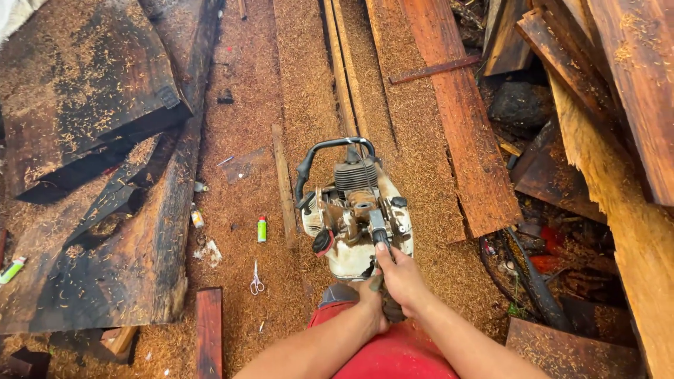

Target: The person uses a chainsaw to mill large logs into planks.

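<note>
Big dark wood slabs lie on the left, and long reddish planks run far and right. Sawdust covers all the ground like a soft rug.

In the middle, near the person, sits a white chainsaw engine with its cover off, so the parts inside show. It stands on end, with its black handle on the far side. It seems to lean against the person's red shorts, which may keep it from tipping.

The right hand is closed around the black rear grip of the engine. The left hand is tucked low beside it; I cannot tell if it holds anything.

Small things lie to the left: scissors, a green lighter and a small bottle. Nothing sits between them and the engine.
</note>
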